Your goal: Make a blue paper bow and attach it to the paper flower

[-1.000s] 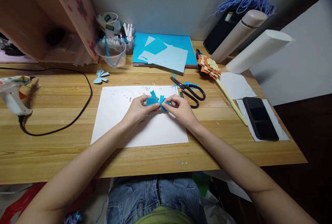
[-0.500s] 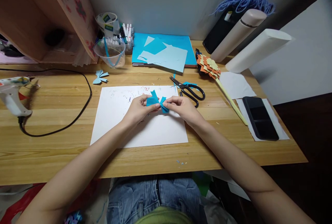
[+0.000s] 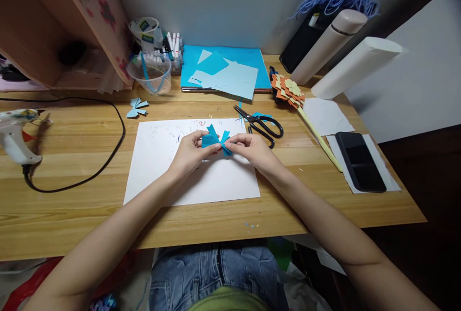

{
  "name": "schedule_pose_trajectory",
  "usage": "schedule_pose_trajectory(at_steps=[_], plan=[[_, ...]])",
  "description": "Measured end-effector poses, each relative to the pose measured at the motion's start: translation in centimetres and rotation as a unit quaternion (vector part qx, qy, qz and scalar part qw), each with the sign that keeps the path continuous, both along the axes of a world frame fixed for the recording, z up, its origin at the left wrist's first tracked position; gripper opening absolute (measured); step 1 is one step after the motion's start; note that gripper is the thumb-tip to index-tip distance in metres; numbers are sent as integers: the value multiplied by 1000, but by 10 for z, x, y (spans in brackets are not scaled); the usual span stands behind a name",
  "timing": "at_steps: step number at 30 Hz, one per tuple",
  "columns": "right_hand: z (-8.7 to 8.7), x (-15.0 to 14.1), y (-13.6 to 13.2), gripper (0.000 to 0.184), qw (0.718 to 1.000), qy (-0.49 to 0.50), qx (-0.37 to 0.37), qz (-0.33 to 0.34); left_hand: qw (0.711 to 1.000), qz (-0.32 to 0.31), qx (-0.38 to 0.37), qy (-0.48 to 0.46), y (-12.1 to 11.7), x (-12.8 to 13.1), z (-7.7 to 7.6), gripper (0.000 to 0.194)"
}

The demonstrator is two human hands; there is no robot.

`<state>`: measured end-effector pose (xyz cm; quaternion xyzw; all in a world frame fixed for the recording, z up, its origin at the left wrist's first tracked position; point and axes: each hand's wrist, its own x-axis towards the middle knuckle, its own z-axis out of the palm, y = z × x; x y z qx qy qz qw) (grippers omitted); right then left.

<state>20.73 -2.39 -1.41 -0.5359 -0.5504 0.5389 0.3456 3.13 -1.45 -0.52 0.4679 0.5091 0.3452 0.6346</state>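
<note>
Both of my hands pinch a bright blue folded paper bow [image 3: 211, 141] above a white sheet of paper [image 3: 154, 176]. My left hand [image 3: 190, 150] grips its left loop, with the thumb close to the bow's middle. On the other side, my right hand [image 3: 248, 149] is closed on the right loop near the centre. Two cut tails of the bow point up and away from me; fingers cover part of both loops. Black-handled scissors [image 3: 264, 125] lie just beyond my right hand. A pale blue paper bow [image 3: 137, 108] rests past the sheet's far left corner.
On the left are a hot glue gun [image 3: 18, 136] and its looping black cord [image 3: 124, 131]. Behind stand a clear plastic cup [image 3: 153, 78] and a blue folder [image 3: 187, 61] with paper scraps. A paper flower [image 3: 288, 91], a phone [image 3: 360, 162] and a tumbler [image 3: 327, 47] are at right.
The right loop has turned slightly between my right fingers, and its tail stands a little higher. My view has shifted slightly; the hands stay in nearly the same place.
</note>
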Motion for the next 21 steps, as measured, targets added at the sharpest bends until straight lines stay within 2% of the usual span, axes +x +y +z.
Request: schedule_pose_trajectory(at_steps=[5,11,16,21], plan=[[-5,-4,-2,17,997,-54,39,-47,1000,9,-13,17,-2,3,5,26],[-7,-6,-3,9,992,-75,82,-55,999,9,14,27,-3,4,4,23],[-5,-4,-2,7,992,-69,94,-36,999,26,20,23,-4,4,3,24],[-9,-4,-2,5,985,-67,148,-55,998,27,42,25,-2,2,1,24]])
